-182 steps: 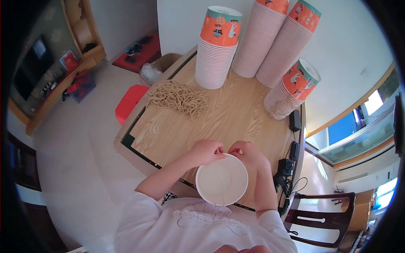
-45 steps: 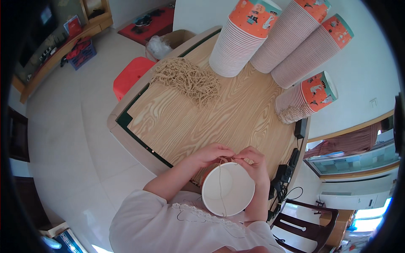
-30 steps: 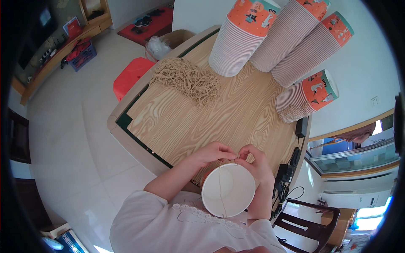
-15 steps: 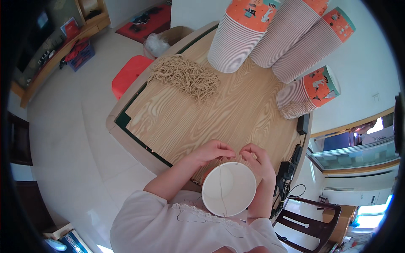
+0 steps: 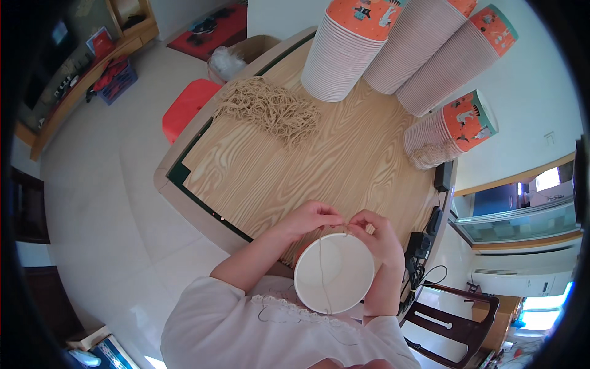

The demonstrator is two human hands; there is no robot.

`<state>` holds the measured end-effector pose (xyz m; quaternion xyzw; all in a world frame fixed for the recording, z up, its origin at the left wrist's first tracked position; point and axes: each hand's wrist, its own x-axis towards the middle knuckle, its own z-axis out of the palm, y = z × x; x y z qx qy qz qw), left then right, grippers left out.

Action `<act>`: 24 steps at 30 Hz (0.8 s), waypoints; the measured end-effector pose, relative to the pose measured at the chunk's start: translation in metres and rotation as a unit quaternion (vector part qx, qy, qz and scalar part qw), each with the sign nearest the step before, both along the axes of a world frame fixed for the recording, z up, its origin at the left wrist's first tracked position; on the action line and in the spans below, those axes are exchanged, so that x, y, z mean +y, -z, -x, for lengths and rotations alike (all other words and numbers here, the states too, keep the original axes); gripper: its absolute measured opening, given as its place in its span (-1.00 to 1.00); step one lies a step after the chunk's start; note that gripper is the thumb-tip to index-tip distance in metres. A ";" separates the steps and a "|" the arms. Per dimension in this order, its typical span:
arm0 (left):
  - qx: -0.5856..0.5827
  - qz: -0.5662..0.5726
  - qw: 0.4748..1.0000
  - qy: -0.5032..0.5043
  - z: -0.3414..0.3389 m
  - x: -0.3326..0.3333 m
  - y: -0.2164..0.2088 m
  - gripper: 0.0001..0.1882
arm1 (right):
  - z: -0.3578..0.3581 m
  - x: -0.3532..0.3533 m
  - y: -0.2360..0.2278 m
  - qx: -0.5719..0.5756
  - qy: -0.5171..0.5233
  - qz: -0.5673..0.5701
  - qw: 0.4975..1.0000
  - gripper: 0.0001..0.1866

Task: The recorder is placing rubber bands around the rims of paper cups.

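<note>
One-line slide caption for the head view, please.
Both hands, left hand and right hand, pinch a thin string at a white paper cup's rim.

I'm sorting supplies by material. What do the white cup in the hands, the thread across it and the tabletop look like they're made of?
The cup looks like matte white paper or card: thin rolled rim, dull inside. The thread seems a thin tan string, probably natural fibre like the tangled pile farther back. The tabletop shows pale wood grain, smooth; it may be laminate rather than solid wood.
</note>
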<state>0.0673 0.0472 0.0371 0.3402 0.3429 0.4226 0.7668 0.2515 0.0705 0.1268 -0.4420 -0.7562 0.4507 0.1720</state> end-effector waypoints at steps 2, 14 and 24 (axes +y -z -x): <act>-0.008 0.001 1.000 0.000 0.001 -0.001 0.000 -0.82 | 0.001 -0.001 -0.004 0.007 -0.008 -0.011 1.000 -0.92; -0.009 -0.022 1.000 -0.005 -0.003 -0.002 -0.003 -0.83 | 0.012 -0.001 -0.018 -0.090 -0.050 -0.071 0.992 -0.89; 0.085 -0.084 0.992 -0.029 0.001 -0.005 -0.020 -0.83 | 0.011 0.000 -0.018 -0.112 -0.042 -0.076 0.990 -0.87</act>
